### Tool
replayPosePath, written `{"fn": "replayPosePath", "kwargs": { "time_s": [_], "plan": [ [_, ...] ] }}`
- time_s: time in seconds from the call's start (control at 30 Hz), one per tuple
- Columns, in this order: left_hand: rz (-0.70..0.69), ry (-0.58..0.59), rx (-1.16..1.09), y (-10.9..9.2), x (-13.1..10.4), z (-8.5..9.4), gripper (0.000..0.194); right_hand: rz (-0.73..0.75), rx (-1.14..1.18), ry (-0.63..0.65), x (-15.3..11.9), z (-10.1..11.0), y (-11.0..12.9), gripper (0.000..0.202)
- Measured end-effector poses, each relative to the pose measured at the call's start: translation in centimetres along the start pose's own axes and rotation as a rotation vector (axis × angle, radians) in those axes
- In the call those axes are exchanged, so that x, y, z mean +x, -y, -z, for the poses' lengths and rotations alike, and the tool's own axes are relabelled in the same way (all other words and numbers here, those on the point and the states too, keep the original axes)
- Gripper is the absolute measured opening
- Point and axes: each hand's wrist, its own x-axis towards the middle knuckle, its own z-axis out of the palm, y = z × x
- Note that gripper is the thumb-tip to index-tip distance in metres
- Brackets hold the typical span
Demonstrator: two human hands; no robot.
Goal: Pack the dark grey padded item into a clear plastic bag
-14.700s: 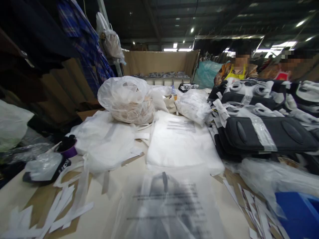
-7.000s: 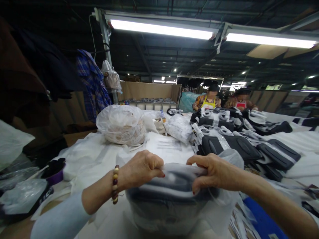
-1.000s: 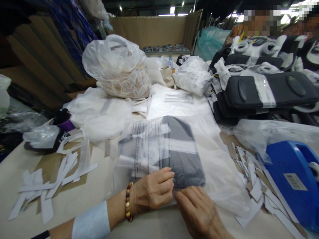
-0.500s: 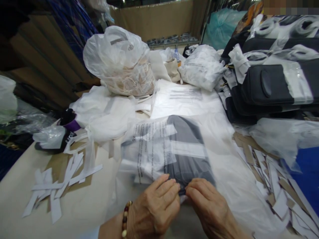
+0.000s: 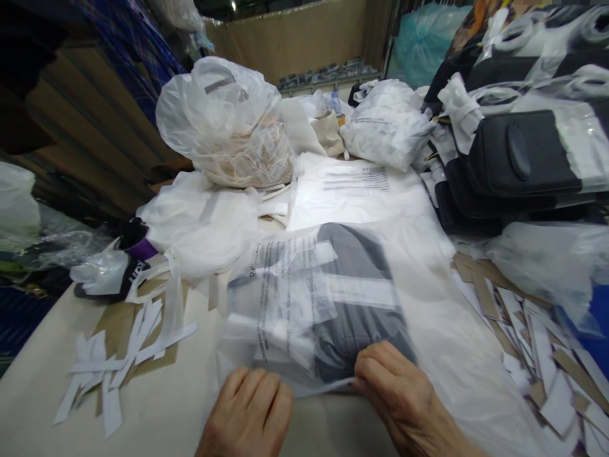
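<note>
A translucent plastic bag (image 5: 285, 304) with printed text lies flat in front of me. Through it shows a dark grey item (image 5: 359, 266), perhaps a folded case, with a white band across it. My left hand (image 5: 250, 406) is closed at the bag's near left corner, its fingertips curled out of sight. My right hand (image 5: 394, 393) pinches the near edge of the bag just below the grey item. Between the two hands the edge runs nearly straight. Beneath and to the right spreads more white plastic sheeting (image 5: 442, 324).
Paper strips (image 5: 109, 362) lie at left, with more cut strips (image 5: 537, 349) at right. Black cases (image 5: 523, 152) are stacked at the right back. A stack of printed white bags (image 5: 356, 190) and a filled clear bag (image 5: 228, 127) stand farther back.
My left hand has moved left and down from beside my right hand to the bag's near left corner. My right hand stays about where it was; the near edge now shows between them.
</note>
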Motion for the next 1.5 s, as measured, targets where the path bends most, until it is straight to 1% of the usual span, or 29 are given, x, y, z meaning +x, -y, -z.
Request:
{"fn": "replayPosePath", "kwargs": {
  "time_s": [0.1, 0.17, 0.23, 0.3, 0.33, 0.4, 0.43, 0.47, 0.5, 0.57, 0.6, 0.67, 0.73, 0.8, 0.83, 0.9, 0.97, 1.07, 1.17, 1.23, 1.3, 1.4, 1.5],
  "plan": [
    [0.13, 0.112, -0.147, 0.7, 1.3, 0.7, 0.032, -0.01, 0.01, -0.014, 0.2, 0.1, 0.1, 0.02],
    [0.212, 0.133, -0.22, 1.0, 2.2, 0.4, 0.031, -0.021, -0.011, -0.04, 0.2, 0.0, 0.3, 0.021],
    [0.237, 0.103, -0.201, 1.2, 2.7, -0.1, 0.031, -0.039, -0.052, -0.075, 0.3, -0.3, 0.4, 0.02],
    [0.245, 0.08, -0.096, 1.0, 2.7, -0.4, 0.031, -0.046, -0.097, -0.11, 0.3, -0.6, 0.6, 0.021],
    [0.244, 0.058, -0.031, 0.7, 2.5, -0.4, 0.027, -0.039, -0.114, -0.13, 0.3, -0.8, 0.6, 0.021],
    [0.198, -0.045, 0.062, -0.2, 2.1, -0.5, 0.016, -0.026, -0.138, -0.163, 0.3, -1.0, 0.8, 0.022],
    [0.136, -0.118, 0.074, -0.8, 1.9, -0.6, 0.013, -0.025, -0.145, -0.17, 0.4, -1.1, 0.8, 0.023],
    [0.052, -0.194, 0.064, -1.5, 1.8, -0.9, 0.014, -0.026, -0.151, -0.175, 0.4, -1.2, 0.8, 0.023],
    [-0.034, -0.243, 0.043, -2.1, 1.7, -1.2, 0.017, -0.031, -0.158, -0.178, 0.5, -1.3, 0.9, 0.023],
    [-0.152, -0.256, 0.0, -3.1, 1.6, -2.2, 0.024, -0.034, -0.173, -0.185, 0.6, -1.5, 1.0, 0.023],
    [-0.174, -0.242, -0.015, -3.3, 1.6, -2.8, 0.027, -0.03, -0.177, -0.189, 0.7, -1.5, 1.0, 0.023],
    [-0.164, -0.197, -0.041, -3.3, 1.5, -3.7, 0.034, -0.018, -0.174, -0.184, 0.6, -1.2, 1.2, 0.023],
    [-0.15, -0.188, -0.061, -3.1, 1.3, -4.3, 0.036, -0.016, -0.148, -0.145, 0.2, -0.6, 1.3, 0.019],
    [-0.139, -0.185, -0.066, -3.0, 1.2, -4.5, 0.037, -0.028, -0.156, -0.107, -0.9, 0.3, 1.1, 0.008],
    [-0.141, -0.184, -0.068, -2.9, 1.1, -4.5, 0.038, -0.038, -0.184, -0.088, -1.5, 0.9, 0.8, 0.008],
    [-0.142, -0.18, -0.075, -2.9, 1.1, -4.6, 0.038, -0.056, -0.271, -0.069, -3.0, 2.0, 0.1, 0.019],
    [-0.134, -0.177, -0.089, -2.9, 1.0, -4.7, 0.039, -0.056, -0.354, -0.054, -4.4, 3.0, -0.7, 0.02],
    [-0.135, -0.184, -0.119, -2.8, 1.0, -4.9, 0.039, -0.016, -0.445, -0.054, -6.0, 4.2, -1.6, 0.023],
    [-0.139, -0.15, -0.14, -2.7, 1.0, -4.8, 0.038, 0.036, -0.468, -0.068, -7.1, 5.3, -2.3, 0.02],
    [-0.131, -0.13, -0.151, -2.7, 0.9, -4.7, 0.039, 0.035, -0.432, -0.08, -7.8, 6.4, -2.9, 0.019],
    [-0.126, -0.122, -0.166, -2.6, 0.9, -4.6, 0.039, 0.0, -0.385, -0.096, -8.3, 7.5, -3.8, 0.019],
    [-0.116, -0.118, -0.195, -2.5, 0.8, -4.9, 0.038, -0.112, -0.353, -0.111, -8.7, 8.6, -5.2, 0.015],
    [-0.13, -0.151, -0.19, -2.3, 0.7, -5.3, 0.037, -0.229, -0.355, -0.221, -9.2, 8.6, -5.9, 0.01]
  ]
}}
